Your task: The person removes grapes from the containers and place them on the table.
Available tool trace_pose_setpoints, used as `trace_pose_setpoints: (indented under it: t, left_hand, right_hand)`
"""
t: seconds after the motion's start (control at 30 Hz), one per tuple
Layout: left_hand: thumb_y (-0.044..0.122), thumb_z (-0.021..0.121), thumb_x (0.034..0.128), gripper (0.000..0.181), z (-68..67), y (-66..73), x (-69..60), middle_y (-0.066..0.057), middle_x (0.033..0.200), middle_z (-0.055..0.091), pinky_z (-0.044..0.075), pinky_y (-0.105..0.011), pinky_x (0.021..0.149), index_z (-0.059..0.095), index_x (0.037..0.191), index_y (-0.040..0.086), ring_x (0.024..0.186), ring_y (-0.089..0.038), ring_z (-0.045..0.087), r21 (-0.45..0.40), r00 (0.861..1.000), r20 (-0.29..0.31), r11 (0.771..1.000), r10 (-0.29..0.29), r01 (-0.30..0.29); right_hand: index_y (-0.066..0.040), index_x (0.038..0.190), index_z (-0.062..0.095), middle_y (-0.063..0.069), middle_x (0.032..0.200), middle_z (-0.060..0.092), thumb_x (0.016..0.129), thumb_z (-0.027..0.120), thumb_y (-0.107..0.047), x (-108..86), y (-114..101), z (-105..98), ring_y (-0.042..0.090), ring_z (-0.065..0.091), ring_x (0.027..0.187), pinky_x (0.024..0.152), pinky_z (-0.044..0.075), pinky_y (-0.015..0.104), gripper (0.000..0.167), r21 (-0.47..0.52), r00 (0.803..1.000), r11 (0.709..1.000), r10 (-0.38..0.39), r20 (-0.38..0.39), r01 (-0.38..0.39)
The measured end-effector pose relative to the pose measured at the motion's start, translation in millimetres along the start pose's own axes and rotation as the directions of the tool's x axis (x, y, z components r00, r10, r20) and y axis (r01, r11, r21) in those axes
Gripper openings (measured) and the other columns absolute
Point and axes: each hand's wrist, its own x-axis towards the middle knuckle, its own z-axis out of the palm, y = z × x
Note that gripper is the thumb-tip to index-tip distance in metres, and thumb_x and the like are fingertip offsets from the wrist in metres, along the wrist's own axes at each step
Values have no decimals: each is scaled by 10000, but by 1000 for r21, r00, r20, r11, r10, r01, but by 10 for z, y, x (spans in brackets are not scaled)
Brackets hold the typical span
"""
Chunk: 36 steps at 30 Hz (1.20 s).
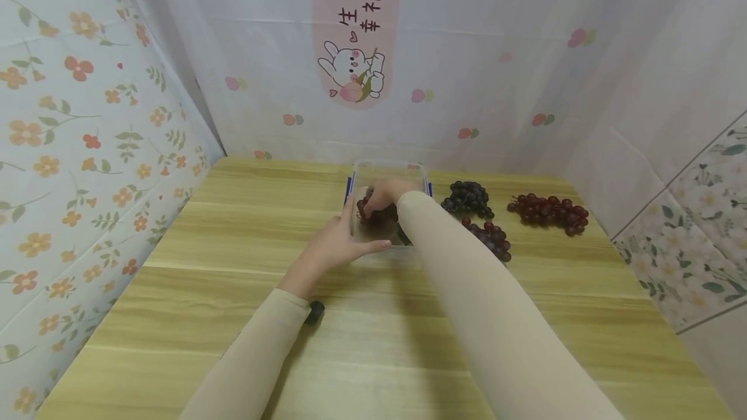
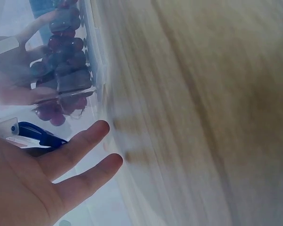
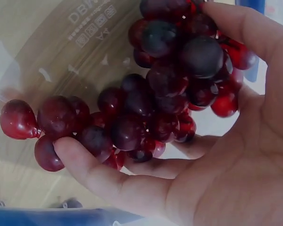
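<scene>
A clear plastic box (image 1: 390, 164) with blue side clips stands near the back of the table. My right hand (image 1: 390, 194) reaches down into it and holds a bunch of dark red grapes (image 3: 165, 84), fingers and thumb curled about the fruit. Through the transparent wall, the left wrist view also shows these grapes (image 2: 68, 61). My left hand (image 1: 335, 244) is at the box's near left corner, thumb and fingers spread, beside a blue clip (image 2: 42, 136). The right forearm hides part of the box.
Right of the box lies a bunch of black grapes (image 1: 469, 198). Nearer is a dark red bunch (image 1: 490, 238), partly covered by the right sleeve. Another red bunch (image 1: 548, 210) lies farther right. A printed curtain (image 1: 467, 83) hangs behind the wood-grain table (image 1: 245, 225).
</scene>
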Motion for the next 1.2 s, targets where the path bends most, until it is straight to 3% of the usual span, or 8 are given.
trace_pose_setpoints:
  t: [0.27, 0.5, 0.7, 1.0, 1.2]
  left_hand:
    - [978, 650, 700, 1459, 15, -6, 14, -272, 1703, 344, 429, -599, 1211, -111, 1719, 265, 1556, -415, 423, -6, 1000, 1, 1000, 7, -7]
    - [998, 637, 681, 1463, -2, 14, 9, -294, 1704, 327, 422, -630, 1207, -121, 1716, 294, 1567, -442, 398, 17, 1000, 8, 1000, -20, 20]
    - [984, 649, 691, 1455, 0, 0, 6, -288, 1700, 341, 427, -609, 1211, -112, 1718, 289, 1561, -431, 412, 18, 1000, 2, 1000, -14, 14]
    - [957, 671, 709, 1436, 19, -9, 8, -281, 1697, 352, 444, -604, 1198, -117, 1716, 303, 1549, -429, 432, 7, 1000, 0, 1000, -12, 12]
    - [963, 667, 705, 1441, 12, -8, 2, -293, 1690, 356, 444, -607, 1197, -120, 1716, 303, 1550, -434, 428, 1, 1000, -1, 1000, -7, 7]
  right_hand:
    - [-189, 1537, 518, 87, 1526, 541, 901, 806, -319, -19, 24, -6, 279, 519, 1373, 1196, 461, 473, 710, -46, 998, 998, -48, 40, 50]
    - [-205, 1522, 539, 79, 1499, 562, 831, 858, -234, -5, 115, 3, 257, 549, 1288, 1131, 514, 435, 762, -40, 999, 998, 44, 18, -44]
    - [-213, 1596, 483, 83, 1566, 526, 852, 834, -211, -37, 66, -7, 267, 529, 1336, 1167, 493, 457, 822, -74, 998, 996, 46, 38, -43]
    - [-177, 1464, 610, 76, 1500, 564, 900, 788, -185, 28, 51, -51, 253, 550, 1298, 1141, 520, 445, 592, -137, 993, 989, 76, 88, -63]
    - [-208, 1571, 506, 104, 1637, 446, 915, 768, -208, -147, 13, -166, 280, 502, 1381, 1143, 514, 446, 706, -185, 995, 981, 75, 59, -63]
